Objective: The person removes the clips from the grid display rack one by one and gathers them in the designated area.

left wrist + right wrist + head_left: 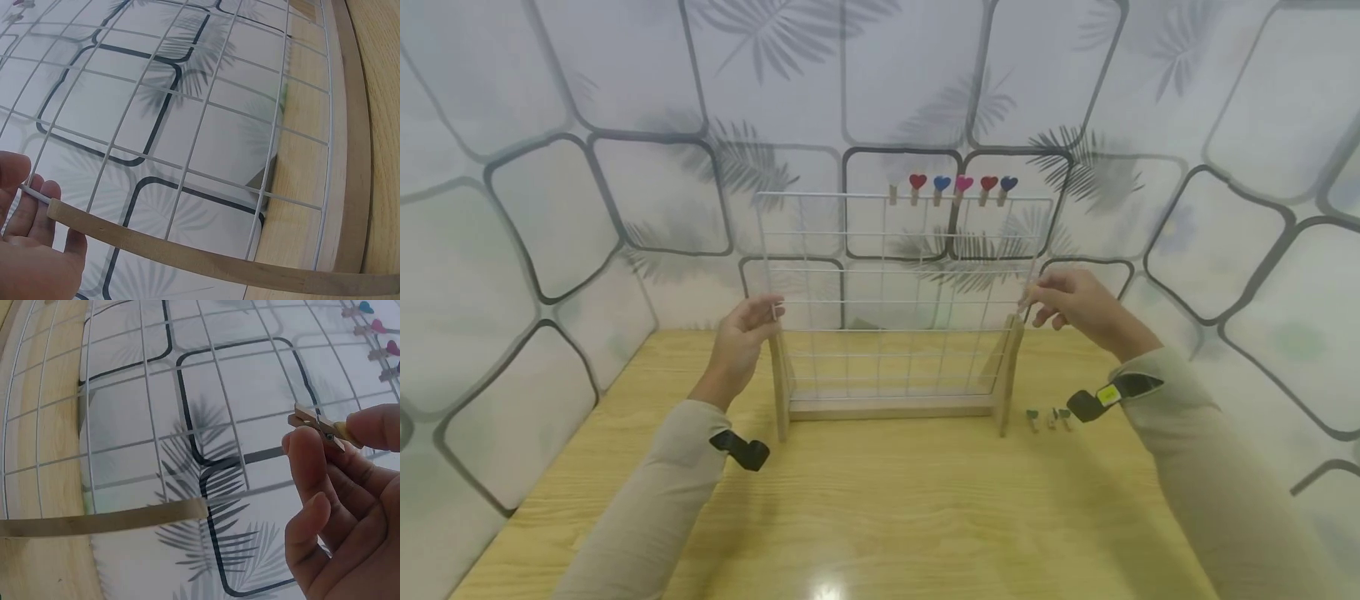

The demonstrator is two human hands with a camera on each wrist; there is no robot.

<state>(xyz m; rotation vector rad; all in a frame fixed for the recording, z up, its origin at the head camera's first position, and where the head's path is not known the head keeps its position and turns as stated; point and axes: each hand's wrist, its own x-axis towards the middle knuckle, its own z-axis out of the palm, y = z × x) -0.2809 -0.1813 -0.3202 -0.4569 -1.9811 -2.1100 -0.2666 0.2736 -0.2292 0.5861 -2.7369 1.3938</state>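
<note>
A white wire grid (pixel 895 331) stands upright in a wooden stand (pixel 895 412). My left hand (pixel 741 337) grips the grid's left edge wire, fingers and thumb around it just above the wooden side post (pixel 156 245). Beside the right edge, my right hand (pixel 1071 304) pinches a small wooden clothespin (pixel 303 417) between thumb and fingers. A bit of yellow shows on the clothespin under the thumb. Along the grid's top wire sit several clothespins, with red, blue and pink hearts, such as the pink heart clothespin (pixel 964 184).
On the wooden table (pixel 880 500), right of the stand, lie a few loose clothespins (pixel 1032 418) with dark green hearts. A patterned white curtain (pixel 700 50) surrounds the table at the back and sides. Black cameras (pixel 748 454) are strapped to both wrists.
</note>
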